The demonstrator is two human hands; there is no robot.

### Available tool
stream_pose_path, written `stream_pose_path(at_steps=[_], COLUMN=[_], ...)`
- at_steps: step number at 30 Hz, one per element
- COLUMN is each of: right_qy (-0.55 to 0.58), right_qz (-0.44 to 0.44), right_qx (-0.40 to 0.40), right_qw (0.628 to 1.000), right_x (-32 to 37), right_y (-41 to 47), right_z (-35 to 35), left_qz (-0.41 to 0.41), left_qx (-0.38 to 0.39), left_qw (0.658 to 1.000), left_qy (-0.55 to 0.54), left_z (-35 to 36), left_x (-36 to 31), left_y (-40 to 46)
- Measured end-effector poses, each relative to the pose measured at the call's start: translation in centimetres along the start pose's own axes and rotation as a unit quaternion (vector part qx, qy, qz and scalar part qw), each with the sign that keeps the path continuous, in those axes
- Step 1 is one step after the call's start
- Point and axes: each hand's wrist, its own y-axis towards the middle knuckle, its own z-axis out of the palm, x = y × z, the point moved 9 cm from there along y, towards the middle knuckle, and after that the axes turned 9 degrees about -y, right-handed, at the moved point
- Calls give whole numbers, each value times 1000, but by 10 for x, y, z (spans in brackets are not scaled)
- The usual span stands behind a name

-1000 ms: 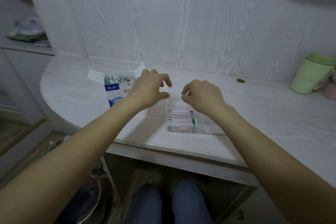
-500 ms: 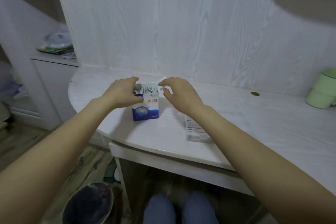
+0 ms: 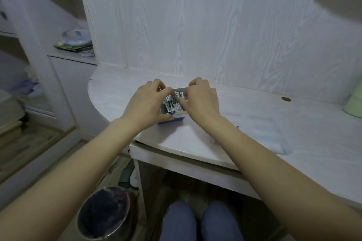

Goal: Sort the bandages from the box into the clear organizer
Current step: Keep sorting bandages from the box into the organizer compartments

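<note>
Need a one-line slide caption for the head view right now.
Both hands, left and right, dig into the open blue-and-white cardboard bandage box on the white wood-grain desk.

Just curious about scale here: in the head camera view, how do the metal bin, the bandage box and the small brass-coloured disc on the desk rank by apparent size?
1. Metal bin, though it sits nearer the camera, which inflates it.
2. Bandage box, partly covered by hands.
3. Brass-coloured disc, far smallest.

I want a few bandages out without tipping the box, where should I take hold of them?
Pinch the top edges of the bandages from straight above: they stand packed upright in the open box, only their tops exposed. The left hand holds the box's side, steadying it.
</note>
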Motion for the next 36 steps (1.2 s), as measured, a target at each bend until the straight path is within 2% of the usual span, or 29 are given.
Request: stream_pose_path(at_steps=[12, 17, 21, 26, 29, 31, 33, 34, 36], right_qy=[-45, 48, 156, 277, 327, 355, 370, 384, 418], right_qz=[7, 49, 83, 127, 170, 186, 188, 187, 184], right_qx=[-9, -17, -64, -114, -137, -133, -116, -101, -64], right_qw=[999, 997, 982, 946, 919, 907, 902, 899, 887], right_x=[9, -4, -20, -46, -63, -71, -77, -80, -85], right_y=[9, 13, 8, 5, 1, -4, -9, -11, -17], right_z=[1, 1, -12, -27, -41, -45, -45, -42, -35], left_qz=[19, 17, 1, -32, -61, -88, -116, -129, -118], left_qx=[4, 15, 33, 64, 90, 102, 42, -19, -110], left_qw=[999, 999, 998, 993, 991, 990, 990, 977, 914], left_qy=[26, 34, 53, 96, 79, 50, -66, -170, -372], left_z=[2, 3, 6, 8, 10, 12, 1, -10, -26], left_x=[-3, -3, 1, 8, 20, 25, 23, 20, 8], left_y=[3, 6, 11, 21, 26, 28, 30, 29, 32])
